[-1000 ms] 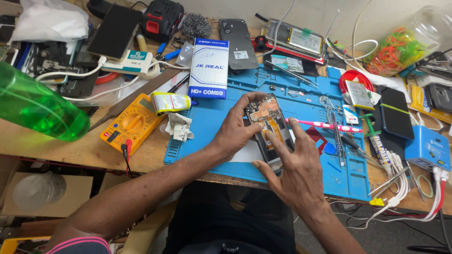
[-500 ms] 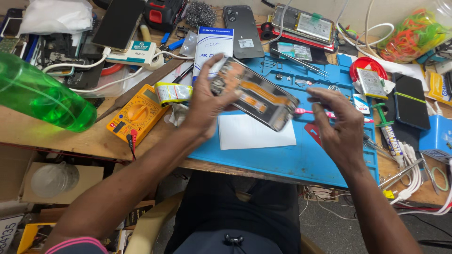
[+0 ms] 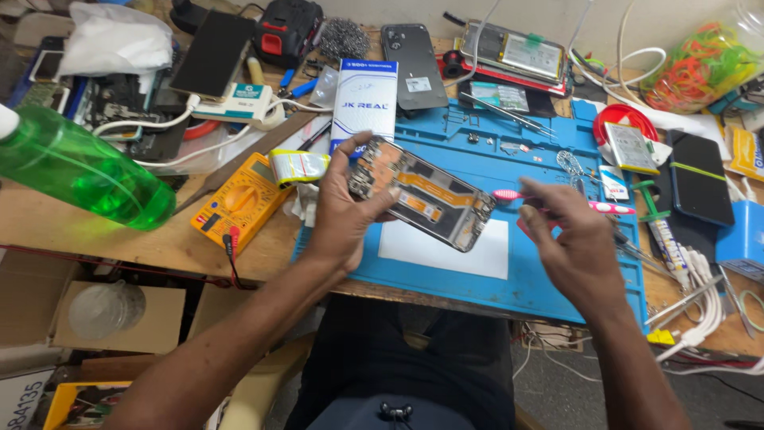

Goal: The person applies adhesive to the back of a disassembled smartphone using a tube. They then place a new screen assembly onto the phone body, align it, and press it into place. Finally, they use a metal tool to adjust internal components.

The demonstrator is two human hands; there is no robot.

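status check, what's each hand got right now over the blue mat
Left hand grips opened phone, lifted and tilted over blue mat. Right hand pinches pink tool beside the phone's edge. White sheet lies underneath; nothing between.

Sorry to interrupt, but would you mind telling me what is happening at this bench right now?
A person is working on an opened phone, its back off and its insides showing. The left hand holds it tilted above the blue work mat. The right hand grips a pink-handled tool with its tip beside the phone's edge. A yellow multimeter and a green bottle lie to the left.
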